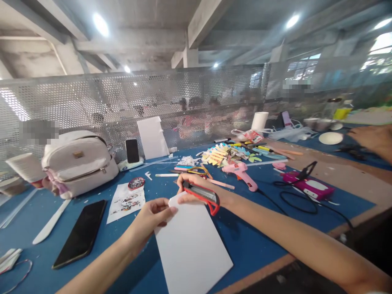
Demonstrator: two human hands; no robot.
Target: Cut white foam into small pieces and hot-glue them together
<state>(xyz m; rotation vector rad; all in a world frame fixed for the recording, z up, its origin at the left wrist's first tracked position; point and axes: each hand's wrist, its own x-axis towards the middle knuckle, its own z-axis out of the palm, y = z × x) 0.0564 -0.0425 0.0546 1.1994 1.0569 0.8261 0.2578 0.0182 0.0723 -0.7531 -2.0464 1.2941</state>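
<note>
A white sheet of card or foam board [192, 249] slants toward me over the blue table. My left hand [157, 212] pinches its upper left edge between thumb and fingers. At the sheet's top edge is my right hand [192, 185], its fingers curled, with a red and black utility knife [202, 195] held in it. The knife's handle lies across the back of the fingers and points right; its blade tip is hidden from me. Just beyond the right hand lie scissors [199, 170] and several pens. Left of my left hand is a paper with small coloured bits [127, 202].
A dark phone [81, 232] and a white backpack [78, 163] are on the left. A pink glue gun [241, 173] with its cord, a magenta device [308, 185] and cut paper pieces [220, 154] lie to the right and behind. Another person's hand [373, 139] is at far right.
</note>
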